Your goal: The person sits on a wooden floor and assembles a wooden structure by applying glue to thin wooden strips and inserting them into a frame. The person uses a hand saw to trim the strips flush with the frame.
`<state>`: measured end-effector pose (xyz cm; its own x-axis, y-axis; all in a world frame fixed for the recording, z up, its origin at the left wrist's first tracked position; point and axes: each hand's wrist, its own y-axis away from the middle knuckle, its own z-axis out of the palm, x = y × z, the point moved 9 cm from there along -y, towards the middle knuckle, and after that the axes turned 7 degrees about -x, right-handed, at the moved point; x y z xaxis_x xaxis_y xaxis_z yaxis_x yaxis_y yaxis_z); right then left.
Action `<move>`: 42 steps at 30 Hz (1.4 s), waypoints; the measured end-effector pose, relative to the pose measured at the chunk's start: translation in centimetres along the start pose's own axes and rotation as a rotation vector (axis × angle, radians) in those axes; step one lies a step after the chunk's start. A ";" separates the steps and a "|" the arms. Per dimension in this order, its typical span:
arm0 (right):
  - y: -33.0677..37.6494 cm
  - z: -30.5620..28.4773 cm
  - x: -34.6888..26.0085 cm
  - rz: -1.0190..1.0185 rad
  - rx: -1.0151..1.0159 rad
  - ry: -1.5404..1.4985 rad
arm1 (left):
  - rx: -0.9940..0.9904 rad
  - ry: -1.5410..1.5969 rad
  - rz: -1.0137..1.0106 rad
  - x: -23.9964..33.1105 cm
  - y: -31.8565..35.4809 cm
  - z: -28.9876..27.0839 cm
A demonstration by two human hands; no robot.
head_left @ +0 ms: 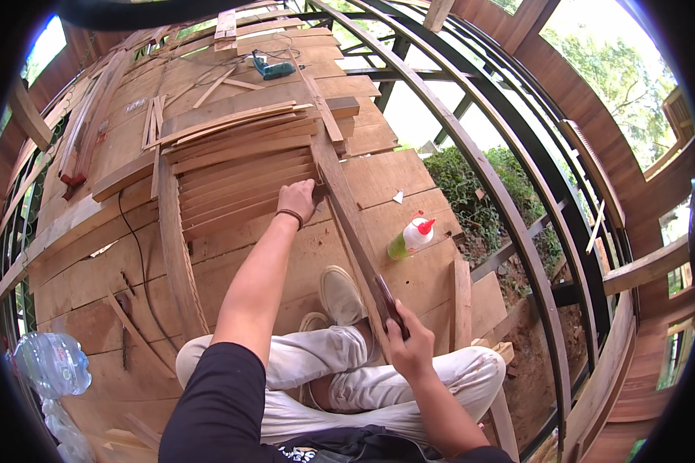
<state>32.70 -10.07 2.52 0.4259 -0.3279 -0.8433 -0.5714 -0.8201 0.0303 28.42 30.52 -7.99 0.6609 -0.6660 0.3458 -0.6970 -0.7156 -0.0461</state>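
Note:
A louvred wooden frame (174, 231) with several slanted slats (247, 181) lies in front of me, one end toward my lap. My left hand (297, 201) is closed at the inner edge of its right side rail (346, 212), beside the lowest slats. A small dark thing shows at those fingers; its kind is hidden. My right hand (411, 343) is wrapped round a dark brown, handle-like piece (387, 299) beside the near part of that rail. I cannot tell what tool it belongs to, if any.
Thin loose strips (232, 123) lie across the frame's far end. A glue bottle (413, 238) with a red cap stands to the right. Farther off lies a teal power tool (272, 66) with its cord. A large plastic water bottle (52, 364) is at left. Metal beams (510, 204) border an open drop.

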 end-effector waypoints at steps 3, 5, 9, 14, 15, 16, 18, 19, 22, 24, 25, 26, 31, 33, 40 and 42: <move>1.2 -1.1 0.2 -0.007 0.008 -0.006 | -0.010 0.003 -0.008 0.5 0.1 -0.3; 1.2 -1.1 0.2 -0.006 0.012 0.004 | -0.048 -0.008 -0.031 1.0 -0.2 -0.3; -0.8 0.2 -0.5 -0.035 0.017 0.036 | -0.075 -0.086 -0.061 0.0 -0.3 0.4; 1.7 -1.1 0.2 0.014 -0.002 -0.041 | -0.157 -0.078 -0.097 0.4 -0.6 0.2; 2.2 -1.6 -0.4 -0.075 0.028 0.006 | -0.165 -0.073 -0.096 0.4 -0.6 0.3; 2.0 -1.5 0.0 -0.049 0.018 -0.013 | -0.172 -0.068 -0.095 0.3 -0.7 0.5; 0.9 -1.1 0.2 0.003 0.005 -0.052 | -0.193 -0.060 -0.100 0.3 -1.0 0.5; 0.0 -0.6 0.0 -0.008 0.005 -0.038 | -0.205 -0.057 -0.107 0.2 -1.2 0.4; -1.6 0.3 -0.6 -0.031 0.001 -0.011 | -0.232 -0.054 -0.128 -0.5 -1.1 0.6; -0.9 -0.2 -0.9 -0.035 0.003 -0.001 | -0.230 -0.069 -0.146 -1.3 -1.1 0.9; 0.0 -0.8 -0.4 -0.037 0.005 -0.013 | -0.248 -0.060 -0.141 -0.7 -1.1 0.7; 1.2 -1.3 0.4 -0.040 0.006 -0.025 | -0.266 -0.051 -0.136 -0.1 -1.2 0.5; -0.3 -1.2 0.1 -0.025 0.015 -0.019 | -0.325 -0.011 -0.152 0.9 -1.1 0.1; -1.3 -0.3 -0.7 -0.083 0.024 0.007 | -0.327 -0.027 -0.166 -0.4 -0.8 0.7; 1.6 -1.8 -0.1 -0.079 0.035 -0.011 | -0.309 -0.010 -0.144 0.6 -1.2 -0.1; -0.6 -0.8 -0.6 -0.057 0.021 0.003 | -0.292 0.003 -0.151 -0.2 -1.3 -0.1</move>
<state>33.31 -9.77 3.40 0.4604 -0.2828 -0.8415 -0.5610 -0.8273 -0.0289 29.15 31.63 -7.88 0.7626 -0.5560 0.3307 -0.6416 -0.7155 0.2764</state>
